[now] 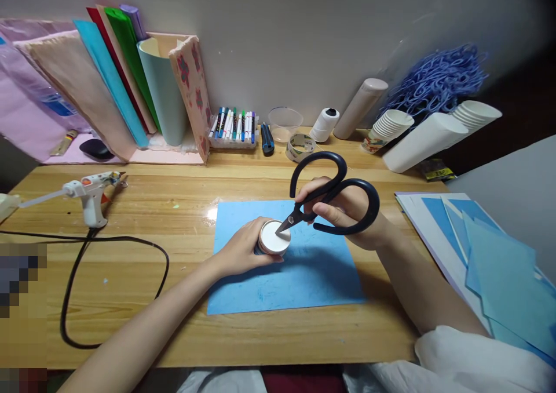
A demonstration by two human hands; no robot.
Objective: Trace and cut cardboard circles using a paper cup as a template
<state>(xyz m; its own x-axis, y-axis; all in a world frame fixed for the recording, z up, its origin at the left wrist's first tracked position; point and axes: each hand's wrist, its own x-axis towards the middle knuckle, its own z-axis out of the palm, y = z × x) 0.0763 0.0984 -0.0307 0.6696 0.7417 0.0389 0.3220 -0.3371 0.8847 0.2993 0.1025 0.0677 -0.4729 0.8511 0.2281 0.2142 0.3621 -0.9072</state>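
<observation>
Left hand [241,247]: curved around the cup [271,243], fingers and thumb parted by its width;
Right hand [358,203]: closed around the scissors [297,214], at the handles;
Cup: above the blue sheet [321,291], white end up; scissors' tip at that end; no finished hole shows, and whether it is pierced, or what remains, I cannot tell;
Glue gun [92,200]: on the table [191,341], to the left.

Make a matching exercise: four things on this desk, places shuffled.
Things:
1. scissors
2. hot glue gun
3. markers
4. cord bundle

Places:
A. behind the stacked paper cups
B. held in the right hand
C. on the left side of the desk
D. in a tray beside the utility knife

Pairs: 1-B; 2-C; 3-D; 4-A
</observation>
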